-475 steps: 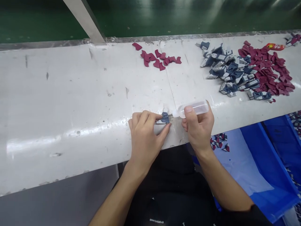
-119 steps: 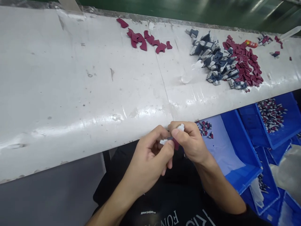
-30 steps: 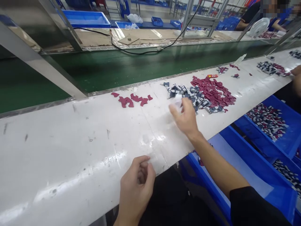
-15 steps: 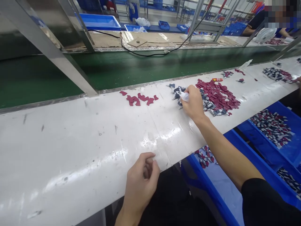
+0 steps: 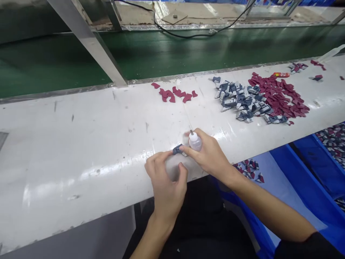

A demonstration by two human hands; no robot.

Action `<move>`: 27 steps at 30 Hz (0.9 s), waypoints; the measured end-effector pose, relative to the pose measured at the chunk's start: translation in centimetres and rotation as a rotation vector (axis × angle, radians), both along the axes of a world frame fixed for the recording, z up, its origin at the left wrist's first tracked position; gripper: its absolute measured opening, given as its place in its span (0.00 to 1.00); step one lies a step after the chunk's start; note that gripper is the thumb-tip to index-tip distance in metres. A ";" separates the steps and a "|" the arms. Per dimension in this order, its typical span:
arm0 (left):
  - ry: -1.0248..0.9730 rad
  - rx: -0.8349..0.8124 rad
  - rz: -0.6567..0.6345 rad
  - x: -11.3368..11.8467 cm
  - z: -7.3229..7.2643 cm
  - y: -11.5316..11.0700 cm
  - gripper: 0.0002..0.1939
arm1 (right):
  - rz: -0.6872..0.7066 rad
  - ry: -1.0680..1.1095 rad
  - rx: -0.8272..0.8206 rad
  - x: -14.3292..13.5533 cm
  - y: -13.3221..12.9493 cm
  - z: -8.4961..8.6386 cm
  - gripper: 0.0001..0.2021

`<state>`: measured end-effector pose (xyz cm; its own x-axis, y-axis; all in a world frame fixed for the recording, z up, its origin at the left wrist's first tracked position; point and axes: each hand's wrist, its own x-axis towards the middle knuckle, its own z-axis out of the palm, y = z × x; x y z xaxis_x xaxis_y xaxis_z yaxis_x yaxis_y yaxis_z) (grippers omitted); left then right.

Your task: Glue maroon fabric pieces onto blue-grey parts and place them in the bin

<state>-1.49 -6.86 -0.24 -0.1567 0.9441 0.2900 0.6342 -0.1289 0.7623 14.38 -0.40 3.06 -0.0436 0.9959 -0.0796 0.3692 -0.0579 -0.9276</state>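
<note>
Head view: I see my left hand [image 5: 165, 180] pinching the blue-grey part [image 5: 177, 149], right hand [image 5: 208, 156] gripping the bottle [image 5: 195, 141] just beside it

We've got the long white glossy worktable [image 5: 81, 144] running left to right, with the green conveyor belt [image 5: 161, 54] right behind it. A small cluster of dark red flat plastic pieces [image 5: 175, 94] sits at the table's far edge, the heap of grey-blue plastic parts [image 5: 239, 100] to its right, and the big dark red pile [image 5: 280, 97] touching that heap further right. The blue plastic bin [image 5: 296, 180] sits below the table's near edge on the right.
</note>
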 end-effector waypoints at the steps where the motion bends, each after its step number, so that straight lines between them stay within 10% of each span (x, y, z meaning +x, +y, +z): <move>1: 0.041 -0.024 0.022 0.0 0.0 0.0 0.20 | -0.024 -0.018 0.025 0.3 -0.1 0.2 0.15; 13: 0.274 -0.168 0.035 0.3 0.1 1.7 0.22 | 0.030 0.270 -0.081 4.9 -2.8 1.3 0.19; 23: 0.335 -0.096 -0.102 -0.3 0.3 0.9 0.07 | -0.300 0.627 -0.012 2.8 -2.8 -0.9 0.14; 27: 0.315 -0.081 -0.243 -1.0 0.7 1.1 0.25 | -0.356 0.606 0.061 2.2 -2.3 -1.3 0.14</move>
<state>-2.45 -5.78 0.44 0.1589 0.9645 0.2108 0.7969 -0.2513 0.5494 16.61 -2.74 1.73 0.2669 0.9597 -0.0883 -0.2450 -0.0210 -0.9693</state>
